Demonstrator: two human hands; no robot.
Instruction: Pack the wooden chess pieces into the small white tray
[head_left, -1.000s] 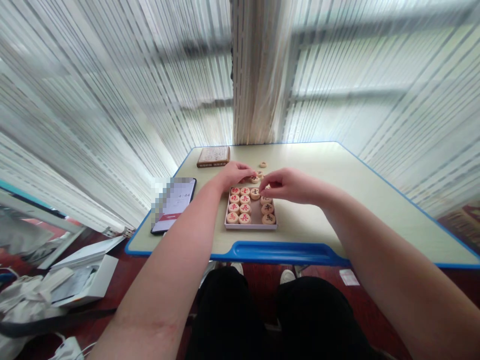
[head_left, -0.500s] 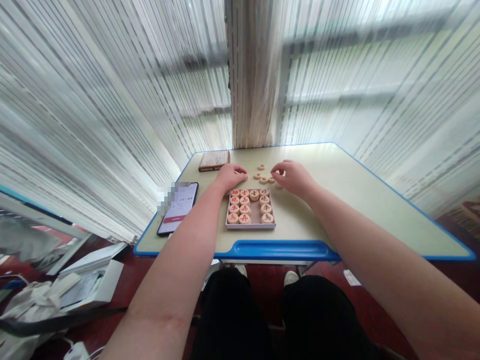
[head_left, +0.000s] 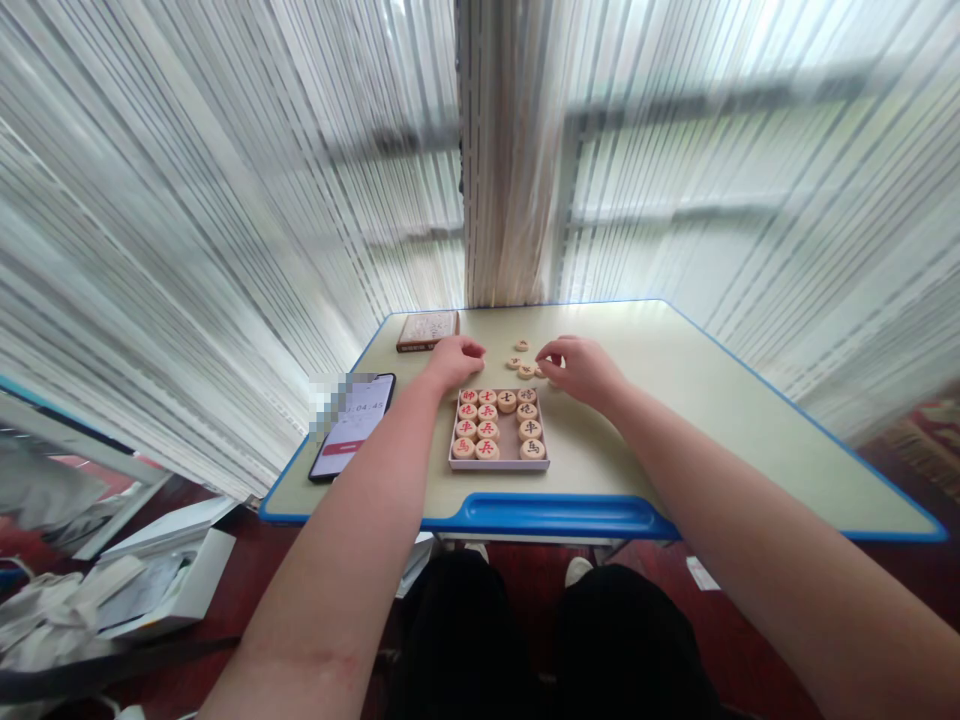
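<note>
A shallow white box (head_left: 499, 465) near the table's front edge holds round wooden chess pieces. Red-marked ones (head_left: 487, 430) fill its two left columns, and black-marked ones (head_left: 531, 430) stand in the right column. One black-marked piece (head_left: 507, 401) lies at the top of the third column, with bare box below. Behind the box, my left hand (head_left: 454, 362) has its fingers pinched, with a pale bit at the tips too small to name. My right hand (head_left: 581, 368) curls over several loose pieces (head_left: 526, 371), thumb and finger together; what they grip is hidden.
One loose piece (head_left: 522, 345) lies farther back. A flat decorated box (head_left: 428, 331) sits at the back left, and a phone (head_left: 354, 425) showing a timer lies by my left forearm. Blue edging (head_left: 559, 512) rims the table's front. Striped curtains hang behind.
The view has tilted, so the table appears lower. My left hand has drawn slightly left, away from the loose pieces. My right hand has shifted a little left over them. The box's contents look the same.
</note>
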